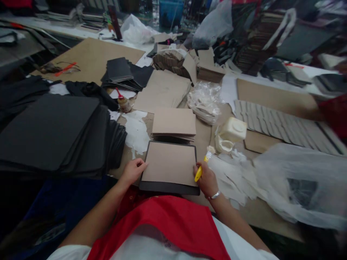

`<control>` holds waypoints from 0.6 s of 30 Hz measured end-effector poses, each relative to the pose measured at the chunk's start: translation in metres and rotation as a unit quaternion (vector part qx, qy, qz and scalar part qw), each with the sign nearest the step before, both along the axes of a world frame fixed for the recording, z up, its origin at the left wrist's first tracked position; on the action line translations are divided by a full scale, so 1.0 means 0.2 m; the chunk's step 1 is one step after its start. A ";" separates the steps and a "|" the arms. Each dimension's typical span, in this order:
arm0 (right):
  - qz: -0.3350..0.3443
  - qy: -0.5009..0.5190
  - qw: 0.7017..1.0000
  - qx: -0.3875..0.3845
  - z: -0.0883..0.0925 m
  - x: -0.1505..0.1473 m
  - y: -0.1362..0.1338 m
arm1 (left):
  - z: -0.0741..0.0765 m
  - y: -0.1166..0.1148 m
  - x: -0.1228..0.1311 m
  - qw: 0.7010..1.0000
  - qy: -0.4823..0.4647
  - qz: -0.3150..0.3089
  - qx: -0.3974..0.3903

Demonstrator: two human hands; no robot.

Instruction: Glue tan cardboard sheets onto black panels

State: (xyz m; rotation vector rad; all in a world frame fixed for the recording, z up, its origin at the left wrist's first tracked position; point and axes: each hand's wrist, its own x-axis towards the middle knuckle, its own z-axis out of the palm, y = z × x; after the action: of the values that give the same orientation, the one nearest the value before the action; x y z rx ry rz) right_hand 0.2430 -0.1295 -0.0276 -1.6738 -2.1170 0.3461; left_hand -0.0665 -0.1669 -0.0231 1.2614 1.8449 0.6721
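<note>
In front of me lies a tan cardboard sheet (170, 164) on a larger black panel (169, 187), whose dark border shows most along the near side. My left hand (133, 171) is closed at the left edge, thumb and fingers pinching the cardboard and panel there. On the opposite edge, my right hand (207, 180) grips a brush (199, 173) by its yellow handle. Its pale, caked bristles point away from me, and some of this hand's fingers are hidden. Just beyond the panel sits a stack of cardboard sheets (174, 122).
Black panels (46, 130) are piled at left. A cut-open plastic jug (231, 133) stands at right, near white, glue-crusted scraps (230, 177) and a clear plastic bag (306, 184). A small jar (124, 104) with a red brush, and larger cardboard sheets (162, 88), lie farther back.
</note>
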 end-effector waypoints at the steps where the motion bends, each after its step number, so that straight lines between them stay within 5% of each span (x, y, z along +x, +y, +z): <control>1: -0.001 -0.002 1.000 -0.006 0.00 0.00 0.00 | 0.01 0.00 0.00 1.000 0.004 -0.007 -0.006; 18: 0.024 -0.039 0.996 -0.076 0.05 -0.01 0.01 | 0.04 0.03 0.00 0.998 0.020 -0.026 -0.047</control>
State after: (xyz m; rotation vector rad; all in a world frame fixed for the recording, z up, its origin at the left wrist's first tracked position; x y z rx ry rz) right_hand 0.2418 -0.1272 -0.0181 -1.7492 -2.2400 0.4739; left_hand -0.0662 -0.1619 -0.0157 1.2647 1.8482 0.5293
